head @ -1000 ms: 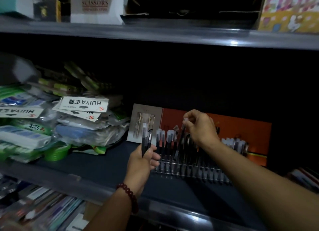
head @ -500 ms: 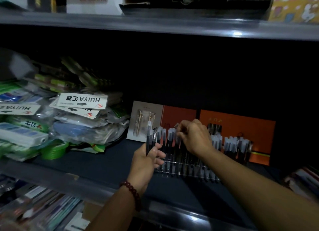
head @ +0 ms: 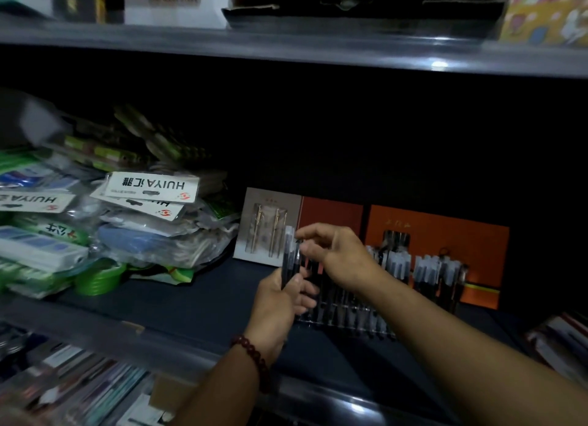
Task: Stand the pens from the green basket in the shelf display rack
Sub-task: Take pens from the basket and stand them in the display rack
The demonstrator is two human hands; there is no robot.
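my left hand (head: 280, 301) grips a bundle of pens (head: 291, 260) upright while my right hand (head: 337, 255) pinches one cap above those fingers, mid-restock, and next, i judge, it needs a free slot in the rack (head: 346, 322) just beyond.

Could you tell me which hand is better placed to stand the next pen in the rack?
Right. The right hand already pinches a pen top in the bundle of pens, with the rack just below; the left hand holds that bundle.
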